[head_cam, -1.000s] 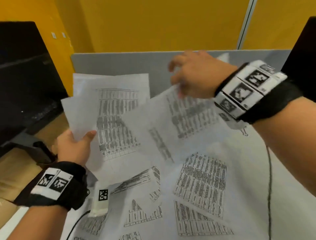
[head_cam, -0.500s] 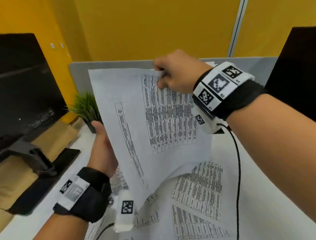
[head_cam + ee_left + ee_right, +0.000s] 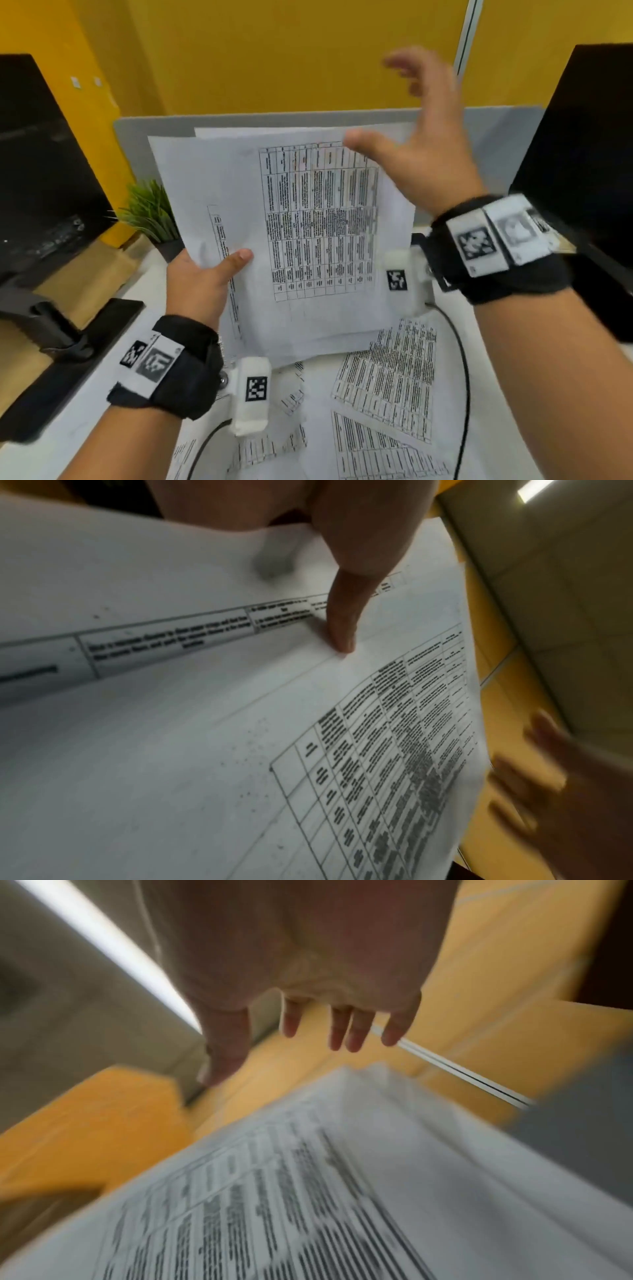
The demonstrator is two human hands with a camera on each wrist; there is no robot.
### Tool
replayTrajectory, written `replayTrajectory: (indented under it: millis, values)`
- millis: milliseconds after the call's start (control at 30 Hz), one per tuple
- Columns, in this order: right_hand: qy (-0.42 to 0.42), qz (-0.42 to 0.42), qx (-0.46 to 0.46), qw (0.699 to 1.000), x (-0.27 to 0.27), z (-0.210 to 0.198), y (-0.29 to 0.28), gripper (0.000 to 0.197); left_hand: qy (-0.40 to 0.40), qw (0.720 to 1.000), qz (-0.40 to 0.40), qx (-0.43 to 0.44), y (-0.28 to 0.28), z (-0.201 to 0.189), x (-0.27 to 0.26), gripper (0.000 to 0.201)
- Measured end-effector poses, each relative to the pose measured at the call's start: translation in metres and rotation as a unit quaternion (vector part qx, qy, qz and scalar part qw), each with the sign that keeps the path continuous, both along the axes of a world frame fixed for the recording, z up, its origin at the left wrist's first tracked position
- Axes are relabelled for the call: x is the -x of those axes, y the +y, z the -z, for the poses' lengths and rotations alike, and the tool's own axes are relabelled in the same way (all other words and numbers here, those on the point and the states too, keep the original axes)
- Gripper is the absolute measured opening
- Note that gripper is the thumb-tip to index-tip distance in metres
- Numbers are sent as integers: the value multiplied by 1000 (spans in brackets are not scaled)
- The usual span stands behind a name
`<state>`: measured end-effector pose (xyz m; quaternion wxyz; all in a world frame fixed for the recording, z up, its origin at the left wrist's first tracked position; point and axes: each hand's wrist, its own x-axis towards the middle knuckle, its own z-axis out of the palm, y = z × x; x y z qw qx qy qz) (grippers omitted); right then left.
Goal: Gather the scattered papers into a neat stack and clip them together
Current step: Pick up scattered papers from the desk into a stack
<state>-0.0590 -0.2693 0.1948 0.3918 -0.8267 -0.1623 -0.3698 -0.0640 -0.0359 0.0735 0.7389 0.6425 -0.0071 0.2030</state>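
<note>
My left hand [image 3: 202, 277] pinches the lower left edge of a bundle of printed sheets [image 3: 308, 219] and holds it upright above the desk, thumb across the top sheet. The left wrist view shows that thumb [image 3: 342, 626] pressing on the held sheets [image 3: 205, 750]. My right hand [image 3: 424, 137] hovers at the bundle's upper right corner with fingers spread, holding nothing. In the right wrist view the right hand's fingers [image 3: 342, 1031] are straight above the blurred sheets [image 3: 308, 1191]. More printed papers [image 3: 387, 387] lie scattered on the white desk [image 3: 507, 428] below. No clip is visible.
A dark monitor [image 3: 44, 185] on a black stand is at the left, and another dark screen [image 3: 589, 164] at the right. A small green plant [image 3: 150, 212] stands behind the bundle, before a grey divider [image 3: 308, 118] and a yellow wall. A black cable [image 3: 462, 377] runs over the desk.
My right hand has let go of the top edge of the sheet it brought over and opened, lifting up and to the right. The left hand now grips that sheet with the others.
</note>
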Motion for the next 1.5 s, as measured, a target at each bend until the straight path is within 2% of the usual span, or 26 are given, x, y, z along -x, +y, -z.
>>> replayTrajectory:
  millis: [33, 67, 100, 133, 167, 200, 267, 300, 367, 433, 533, 633, 767, 933, 1067, 1200, 1267, 1367, 1433, 1500]
  values:
    - [57, -25, -107, 992, -1, 19, -10, 86, -3, 1000, 3, 4, 3, 1, -1, 57]
    - [134, -69, -214, 965, -2, 39, -18, 107, -3, 1000, 6, 2, 7, 4, -4, 58]
    - [208, -116, -297, 924, -6, 63, -26, 123, -1, 1000, 11, -4, 7, 5, -4, 62]
    - [263, -152, -344, 889, -9, 84, -32, 131, 0, 1000, 16, -12, 8, 7, -5, 66]
    - [296, -170, -359, 869, -9, 101, -34, 126, 2, 999, 26, -18, 7, 9, -6, 68]
    - [311, -174, -362, 861, -9, 114, -35, 106, 7, 999, 32, -22, 6, 11, -8, 68]
    - [306, -168, -368, 862, -6, 127, -32, 52, 11, 999, 34, -21, 2, 13, -8, 64]
    - [295, -168, -372, 864, -4, 128, -30, 38, 8, 999, 32, -19, -2, 15, -9, 60]
    - [247, -147, -364, 886, -4, 127, -25, 27, 1, 999, 27, -22, -12, 18, -10, 46]
    - [197, -98, -346, 912, -6, 126, -20, 26, -6, 999, 35, -22, -23, 20, -12, 36]
    - [145, -78, -336, 927, -2, 129, -10, 32, -28, 998, 35, -34, -40, 24, -14, 33]
    - [128, -67, -339, 930, 3, 141, -5, 45, -41, 997, 28, -52, -52, 32, -12, 33]
    - [158, -34, -355, 921, 10, 168, -3, 59, -17, 999, 22, -43, -55, 51, -12, 52]
    - [194, -4, -369, 909, 7, 180, -8, 53, -1, 997, 12, -71, -47, 59, -17, 41]
    - [156, -26, -351, 923, 3, 168, -5, 43, -54, 997, -5, -58, -51, 47, -23, 49]
    - [142, -59, -368, 917, 3, 162, -8, 51, -44, 999, 14, -28, -47, 43, -28, 65]
    - [152, -57, -378, 911, 1, 162, -10, 51, -27, 998, 33, -41, -46, 44, -29, 57]
    - [145, -29, -363, 920, -1, 157, -6, 35, -41, 996, 24, -76, -50, 39, -30, 40]
    - [120, -13, -352, 928, -2, 152, -4, 30, -53, 997, 7, -58, -51, 33, -31, 36]
    - [101, -16, -346, 933, -1, 150, -3, 36, -60, 997, -6, -37, -50, 31, -32, 39]
